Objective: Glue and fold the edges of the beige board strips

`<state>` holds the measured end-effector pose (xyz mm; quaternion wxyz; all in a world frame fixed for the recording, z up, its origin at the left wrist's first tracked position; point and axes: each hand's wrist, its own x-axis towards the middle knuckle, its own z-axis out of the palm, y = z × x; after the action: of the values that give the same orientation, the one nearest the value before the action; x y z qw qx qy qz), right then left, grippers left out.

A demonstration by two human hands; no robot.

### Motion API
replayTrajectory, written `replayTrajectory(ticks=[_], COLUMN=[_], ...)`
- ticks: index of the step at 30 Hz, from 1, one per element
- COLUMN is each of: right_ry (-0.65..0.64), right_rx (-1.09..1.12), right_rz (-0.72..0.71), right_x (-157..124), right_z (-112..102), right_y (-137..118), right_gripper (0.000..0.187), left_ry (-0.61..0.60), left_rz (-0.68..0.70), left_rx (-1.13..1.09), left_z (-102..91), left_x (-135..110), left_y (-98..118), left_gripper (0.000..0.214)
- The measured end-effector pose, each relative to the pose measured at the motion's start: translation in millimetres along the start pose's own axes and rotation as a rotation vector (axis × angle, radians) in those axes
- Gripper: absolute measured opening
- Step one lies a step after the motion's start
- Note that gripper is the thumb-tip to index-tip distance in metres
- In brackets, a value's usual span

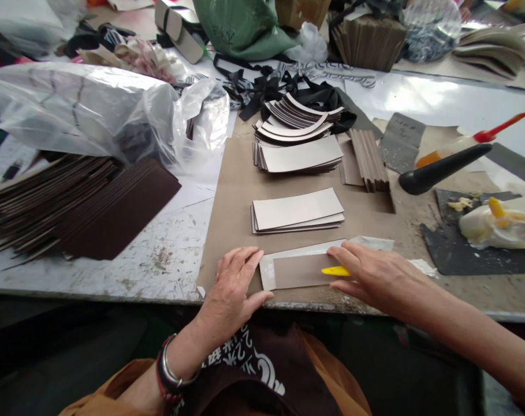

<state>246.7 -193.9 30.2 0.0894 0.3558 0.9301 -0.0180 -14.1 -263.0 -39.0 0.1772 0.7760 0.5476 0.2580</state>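
My left hand (233, 286) lies flat with fingers stretched out, pressing the left end of a white strip (268, 267) at the table's front edge. A brown card strip (299, 270) lies on top of that white strip. My right hand (377, 278) rests on the strip's right end and is closed on a small yellow tool (335, 270), whose tip touches the brown card. Just beyond lies a short stack of pale cards (297, 210), and farther back a taller stack of cards (299, 156) with curved pieces (299, 118) on top.
A brown paper mat (236, 196) covers the middle of the table. Dark brown sheets (115, 208) fan out at left under a clear plastic bag (80, 110). At right sit a black handled tool (442, 169), a glue bottle (474, 140) with red nozzle, and a glue-smeared dark mat (461, 254).
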Motion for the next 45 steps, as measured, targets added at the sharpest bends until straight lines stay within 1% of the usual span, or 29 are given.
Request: replayTrajectory(ticks=[5,10,20,23,26,30,34,39,45], right_ry=[-0.013,-0.071,-0.109,-0.119,-0.129,-0.127,-0.134,-0.159,-0.172], right_rx=[0.009,0.009,-0.004,-0.011,-0.007,0.006,0.011,0.000,-0.011], right_rz=[-0.045,-0.072,-0.067,-0.073,-0.075,-0.080,-0.083,-0.079,-0.086], right_x=[16,29,31,33,34,34,34,35,35], right_z=[0,3,9,8,8,10,10,7,5], right_y=[0,-2,0,0,0,1,1,-1,-2], right_gripper=[0.032,0.031,0.031,0.029,0.028,0.029,0.029,0.026,0.025], left_ry=[-0.004,0.008,0.013,0.004,0.024,0.061,0.044,0.062,0.066], left_rz=[-0.041,-0.056,-0.060,-0.039,-0.005,0.078,0.153,0.165,0.153], left_rx=[-0.035,-0.055,-0.056,-0.035,-0.046,-0.096,-0.124,-0.126,-0.134], left_z=[1.2,2.3,1.8,0.7,-1.8,-4.4,-2.5,0.9,0.3], left_x=[4,6,5,5,4,-1,-7,-8,-6], left_y=[-1,-4,-5,-5,-6,-7,-9,-10,-10], left_gripper=[0.061,0.061,0.060,0.061,0.060,0.046,0.034,0.030,0.029])
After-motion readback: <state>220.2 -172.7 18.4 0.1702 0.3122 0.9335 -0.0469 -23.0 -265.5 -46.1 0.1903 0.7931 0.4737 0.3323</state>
